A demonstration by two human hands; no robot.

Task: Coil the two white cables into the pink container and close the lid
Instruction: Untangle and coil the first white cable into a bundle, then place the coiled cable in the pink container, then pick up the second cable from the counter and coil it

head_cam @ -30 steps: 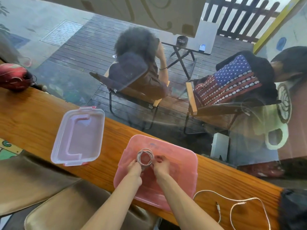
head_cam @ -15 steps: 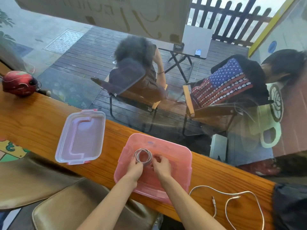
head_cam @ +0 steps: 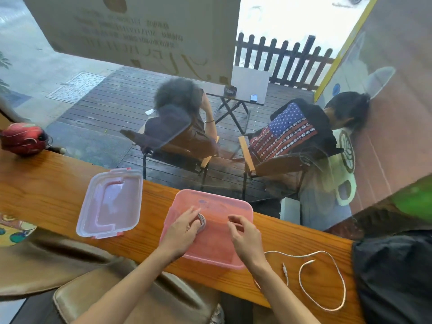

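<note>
Inside the pink container (head_cam: pixel 240 206) the coiled white cable (head_cam: pixel 202 222) is pressed by the left hand (head_cam: pixel 181 231), the empty right hand (head_cam: pixel 245 238) is loosely curled, and springing open is risked once released.

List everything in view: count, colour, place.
container: 1, pink, on counter, centre
coiled cable: 1, white, in container, under left hand
loose cable: 1, white, on counter right of container
lid: 1, clear with pink clips, on counter left of container
counter: 1, wooden, along window
helmet: 1, red, counter's far left
bag: 1, black, right edge
seated people: 2, outside behind the glass
left hand: on the coil
right hand: over container, holds nothing
</note>
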